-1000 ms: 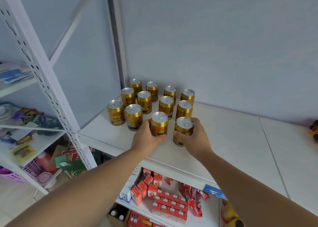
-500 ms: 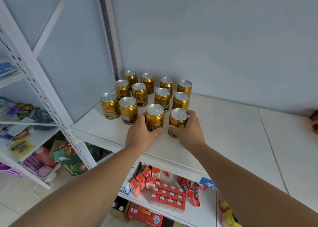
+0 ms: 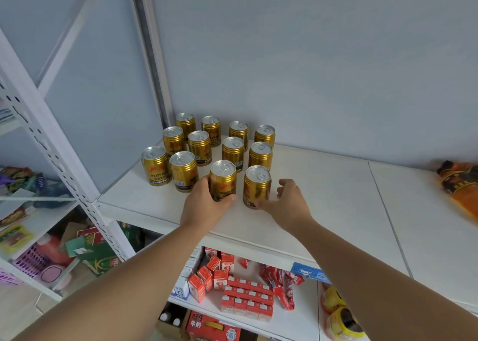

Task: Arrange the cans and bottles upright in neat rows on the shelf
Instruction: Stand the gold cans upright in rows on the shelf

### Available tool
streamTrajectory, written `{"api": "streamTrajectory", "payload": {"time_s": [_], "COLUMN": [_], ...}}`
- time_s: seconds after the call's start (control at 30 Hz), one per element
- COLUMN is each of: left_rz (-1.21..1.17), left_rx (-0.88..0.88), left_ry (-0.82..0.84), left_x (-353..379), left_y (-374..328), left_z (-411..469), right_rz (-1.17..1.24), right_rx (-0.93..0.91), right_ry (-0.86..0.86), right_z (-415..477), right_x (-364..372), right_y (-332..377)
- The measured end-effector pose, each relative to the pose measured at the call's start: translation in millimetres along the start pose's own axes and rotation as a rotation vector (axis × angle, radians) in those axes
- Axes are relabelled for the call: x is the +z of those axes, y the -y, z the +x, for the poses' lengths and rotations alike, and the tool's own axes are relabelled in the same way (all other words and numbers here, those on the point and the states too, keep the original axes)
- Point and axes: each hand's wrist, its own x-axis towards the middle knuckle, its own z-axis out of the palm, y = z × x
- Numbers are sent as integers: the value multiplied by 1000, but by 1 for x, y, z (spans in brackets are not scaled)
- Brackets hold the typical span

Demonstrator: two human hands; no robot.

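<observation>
The white shelf (image 3: 323,198) carries twelve gold cans (image 3: 199,147) upright in three rows toward its back-left corner. At the front edge, the left grip (image 3: 204,206) wraps one front can (image 3: 223,183). The right grip (image 3: 287,201) hangs loose, thumb touching the neighbouring can (image 3: 256,187). Best slide both level with their row, bases flat, gaps even.

- A small shop or stockroom: white slotted-steel shelving (image 3: 51,144) stands against a bare wall.
- Identical gold cans (image 3: 199,147) stand in rows on one shelf (image 3: 323,198).
- Below, red cartons (image 3: 245,299) in rows beside snack packets (image 3: 280,281).
</observation>
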Motion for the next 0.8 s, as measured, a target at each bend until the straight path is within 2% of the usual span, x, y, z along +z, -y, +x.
{"api": "streamTrajectory", "payload": {"time_s": [0.27,0.43,0.5,0.63,0.8], "left_rz": [-19,64,114,105,26], "left_rx": [27,46,112,270,308], "left_ry": [11,-50,-77,52,221], "left_x": [-7,-12,-11,9,68], "left_y": [-6,-8,-14,-51,-131], "left_z": [-4,-41,-60,-88,-121], "right_rz": [-31,5,47,97,134], "right_rx": [-45,-43,-46,-57,20], "right_ry": [-105,-123,-137,-171,-274], "right_z": [-36,-53,-59,-77,-106], "right_x": [-30,-41,-48,-79,-149], "right_y": [-20,-25,-28,-45,-97]}}
